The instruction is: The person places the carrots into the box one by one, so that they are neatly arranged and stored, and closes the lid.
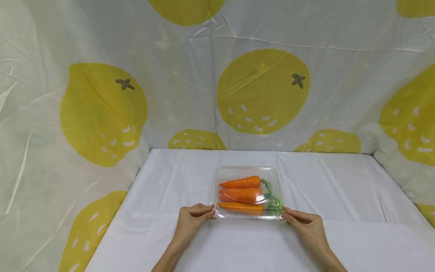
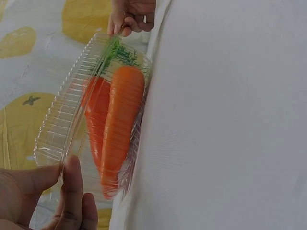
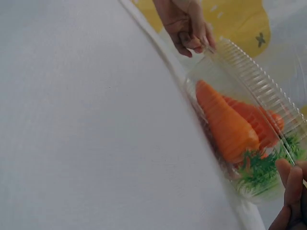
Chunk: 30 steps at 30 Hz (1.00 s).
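Note:
A clear plastic clamshell container (image 1: 249,172) with its lid down lies on the white-covered table. Inside it are several orange carrots (image 1: 242,183) with green leafy tops (image 1: 273,204), the tips pointing left. At the near left corner, my left hand (image 1: 193,219) pinches the rim between thumb and fingers. My right hand (image 1: 306,223) pinches the same rim at the near right corner. From the left wrist view, the left thumb and forefinger (image 2: 72,177) meet at the seam of lid and base. The right wrist view has the right fingers (image 3: 292,184) on that seam by the leafy tops.
White cloth (image 1: 163,189) covers the table, with soft folds and creases. A pale curtain printed with large yellow lemons (image 1: 263,92) hangs behind the table's far edge and along both sides.

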Each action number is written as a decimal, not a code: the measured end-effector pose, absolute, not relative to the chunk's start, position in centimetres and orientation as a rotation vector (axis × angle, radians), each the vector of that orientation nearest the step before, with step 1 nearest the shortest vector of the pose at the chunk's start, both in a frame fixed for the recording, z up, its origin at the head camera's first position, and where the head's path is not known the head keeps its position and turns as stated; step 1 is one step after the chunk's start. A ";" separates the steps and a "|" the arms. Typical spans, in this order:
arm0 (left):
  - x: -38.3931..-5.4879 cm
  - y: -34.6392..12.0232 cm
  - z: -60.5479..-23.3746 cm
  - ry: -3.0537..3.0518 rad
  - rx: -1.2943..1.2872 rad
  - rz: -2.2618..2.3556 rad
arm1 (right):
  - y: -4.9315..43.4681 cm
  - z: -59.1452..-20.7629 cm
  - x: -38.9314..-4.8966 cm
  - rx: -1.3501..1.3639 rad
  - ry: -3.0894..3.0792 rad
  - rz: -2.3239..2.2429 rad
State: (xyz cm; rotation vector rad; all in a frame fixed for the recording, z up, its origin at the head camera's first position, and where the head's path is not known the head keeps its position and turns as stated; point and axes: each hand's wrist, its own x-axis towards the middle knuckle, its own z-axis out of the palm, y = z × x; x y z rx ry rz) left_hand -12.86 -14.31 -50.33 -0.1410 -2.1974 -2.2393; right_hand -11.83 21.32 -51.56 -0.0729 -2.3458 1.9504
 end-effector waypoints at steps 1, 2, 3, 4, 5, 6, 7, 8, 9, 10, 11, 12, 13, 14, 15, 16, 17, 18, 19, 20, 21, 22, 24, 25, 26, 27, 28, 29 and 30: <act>-12.8 -14.3 -50.4 -2.185 -0.152 -2.244 | 21.3 -51.5 -11.8 -0.071 -2.338 1.957; -12.8 -14.3 -50.4 -2.173 -0.160 -2.246 | 21.3 -51.5 -11.8 -0.075 -2.331 1.964; -12.8 -14.2 -50.4 -2.168 -0.164 -2.248 | 21.3 -51.5 -11.8 -0.076 -2.329 1.964; -12.8 -14.2 -50.4 -2.164 -0.164 -2.251 | 21.2 -51.5 -11.8 -0.083 -2.327 1.964; -12.9 -14.2 -50.4 -2.161 -0.156 -2.255 | 21.2 -51.6 -11.8 -0.089 -2.325 1.966; -12.9 -14.2 -50.4 -2.162 -0.145 -2.258 | 21.2 -51.6 -11.8 -0.095 -2.321 1.972; -12.9 -14.2 -50.5 -2.164 -0.140 -2.256 | 21.2 -51.6 -11.9 -0.100 -2.319 1.976; -13.0 -14.2 -50.5 -2.166 -0.131 -2.257 | 21.2 -51.6 -11.9 -0.105 -2.316 1.982; -13.0 -14.1 -50.5 -2.169 -0.119 -2.263 | 21.2 -51.6 -11.9 -0.110 -2.319 1.982; -13.1 -14.1 -50.5 -2.173 -0.107 -2.266 | 21.3 -51.6 -11.9 -0.115 -2.322 1.979; -13.1 -14.1 -50.6 -2.175 -0.095 -2.267 | 21.3 -51.7 -11.9 -0.114 -2.328 1.975; -13.1 -14.1 -50.6 -2.174 -0.084 -2.271 | 21.3 -51.6 -11.9 -0.113 -2.334 1.972; -13.1 -14.0 -50.6 -2.171 -0.078 -2.272 | 21.3 -51.7 -11.9 -0.111 -2.341 1.967; -13.1 -14.0 -50.7 -2.170 -0.073 -2.269 | 21.3 -51.6 -11.9 -0.113 -2.346 1.962; -13.1 -14.0 -50.7 -2.168 -0.069 -2.264 | 21.3 -51.6 -11.9 -0.116 -2.350 1.960; -13.1 -13.9 -50.7 -2.164 -0.070 -2.258 | 21.3 -51.6 -11.9 -0.116 -2.349 1.962; -13.1 -13.9 -50.8 -2.158 -0.069 -2.253 | 21.3 -51.6 -11.9 -0.120 -2.345 1.968; -13.1 -13.8 -50.8 -2.149 -0.073 -2.252 | 21.3 -51.6 -11.9 -0.125 -2.336 1.977; -13.0 -13.8 -50.8 -2.142 -0.076 -2.250 | 21.3 -51.6 -11.9 -0.136 -2.329 1.983; -13.0 -13.7 -50.8 -2.136 -0.076 -2.253 | 21.3 -51.6 -11.9 -0.146 -2.320 1.992; -12.9 -13.7 -50.7 -2.132 -0.073 -2.255 | 21.3 -51.6 -11.9 -0.155 -2.311 2.005; -12.9 -13.6 -50.7 -2.127 -0.073 -2.261 | 21.3 -51.5 -11.9 -0.166 -2.304 2.016; -12.8 -13.6 -50.7 -2.121 -0.077 -2.263 | 21.3 -51.5 -11.9 -0.182 -2.299 2.030; -12.8 -13.6 -50.7 -2.124 -0.076 -2.262 | 21.3 -51.5 -11.9 -0.188 -2.301 2.033; -12.8 -13.6 -50.7 -2.126 -0.079 -2.260 | 21.3 -51.4 -11.9 -0.189 -2.302 2.038; -12.8 -13.6 -50.7 -2.132 -0.084 -2.254 | 21.3 -51.4 -11.9 -0.195 -2.306 2.039; -12.9 -13.6 -50.7 -2.135 -0.093 -2.256 | 21.3 -51.4 -11.9 -0.198 -2.308 2.041; -12.9 -13.7 -50.7 -2.141 -0.092 -2.255 | 21.3 -51.4 -11.9 -0.200 -2.311 2.043; -12.9 -13.7 -50.7 -2.149 -0.089 -2.253 | 21.3 -51.4 -12.0 -0.206 -2.317 2.042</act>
